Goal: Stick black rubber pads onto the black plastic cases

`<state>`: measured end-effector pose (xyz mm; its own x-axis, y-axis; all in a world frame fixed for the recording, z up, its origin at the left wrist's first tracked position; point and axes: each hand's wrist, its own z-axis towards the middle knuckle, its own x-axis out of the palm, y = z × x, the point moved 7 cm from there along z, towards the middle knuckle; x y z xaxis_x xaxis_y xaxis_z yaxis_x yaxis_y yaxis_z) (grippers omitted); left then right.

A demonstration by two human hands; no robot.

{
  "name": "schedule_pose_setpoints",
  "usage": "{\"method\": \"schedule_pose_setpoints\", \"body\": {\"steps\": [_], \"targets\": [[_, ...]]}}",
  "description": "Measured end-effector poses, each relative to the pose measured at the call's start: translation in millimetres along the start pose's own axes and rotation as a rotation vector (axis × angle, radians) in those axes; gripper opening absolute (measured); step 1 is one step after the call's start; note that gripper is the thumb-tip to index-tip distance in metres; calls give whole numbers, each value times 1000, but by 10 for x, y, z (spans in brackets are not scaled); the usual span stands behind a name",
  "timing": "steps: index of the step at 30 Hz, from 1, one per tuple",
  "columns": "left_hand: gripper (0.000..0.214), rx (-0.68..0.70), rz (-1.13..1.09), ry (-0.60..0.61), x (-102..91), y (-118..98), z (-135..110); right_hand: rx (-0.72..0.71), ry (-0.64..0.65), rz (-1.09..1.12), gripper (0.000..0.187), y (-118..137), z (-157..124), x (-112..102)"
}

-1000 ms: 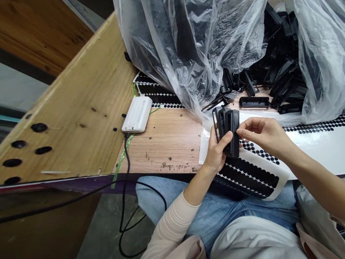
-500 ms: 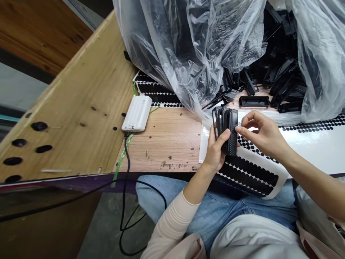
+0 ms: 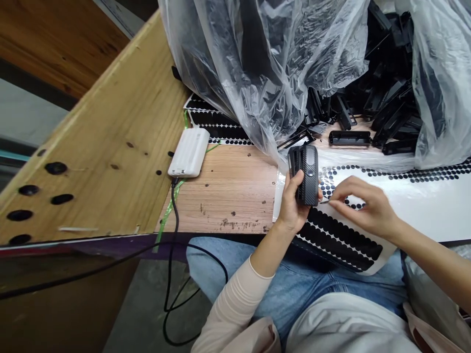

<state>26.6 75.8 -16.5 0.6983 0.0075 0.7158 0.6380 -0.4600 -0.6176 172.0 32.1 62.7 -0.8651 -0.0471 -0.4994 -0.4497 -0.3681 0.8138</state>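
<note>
My left hand [image 3: 291,206] is wrapped round a small stack of black plastic housings [image 3: 310,189] with a carbon-fibre-like texture, held upright above the table's front edge. The front one has a slot near its top, with a small round spot below it. My right hand [image 3: 364,208] is closed in a pinch just right of the stack. A thin dark sticker [image 3: 324,201] shows at its fingertips, seen nearly edge-on. Beneath both hands, a white sheet of black stickers [image 3: 340,240] hangs over the front edge onto the lap.
Clear plastic bags [image 3: 272,83] cover the back, with loose black housings [image 3: 393,108] heaped between them. One black housing [image 3: 349,138] lies apart in front. At left are a white power bank [image 3: 189,153], its black cable [image 3: 174,211] and a wooden side board [image 3: 110,147].
My right hand has moved down from the upper side of the stack to the sticker sheet, with a dark sticker now at its fingertips. The housings in my left hand sit closer together.
</note>
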Motion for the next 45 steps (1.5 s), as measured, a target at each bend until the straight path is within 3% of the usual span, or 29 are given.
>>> {"method": "schedule_pose_setpoints", "body": {"steps": [4, 8, 12, 16, 45], "targets": [[57, 11, 118, 104, 74, 7, -47, 332, -149, 347, 10, -144, 204, -382], [59, -24, 178, 186, 130, 7, -90, 501, -109, 487, 24, -265, 379, -438], [61, -71, 182, 201, 125, 14, -104, 498, 5, 476, 32, -225, 469, -343], [60, -68, 163, 198, 114, 12, -107, 460, 40, 407, 36, -167, 501, -303], [59, -66, 166, 203, 118, 12, -108, 378, 17, 319, 41, -96, 526, -315]]}}
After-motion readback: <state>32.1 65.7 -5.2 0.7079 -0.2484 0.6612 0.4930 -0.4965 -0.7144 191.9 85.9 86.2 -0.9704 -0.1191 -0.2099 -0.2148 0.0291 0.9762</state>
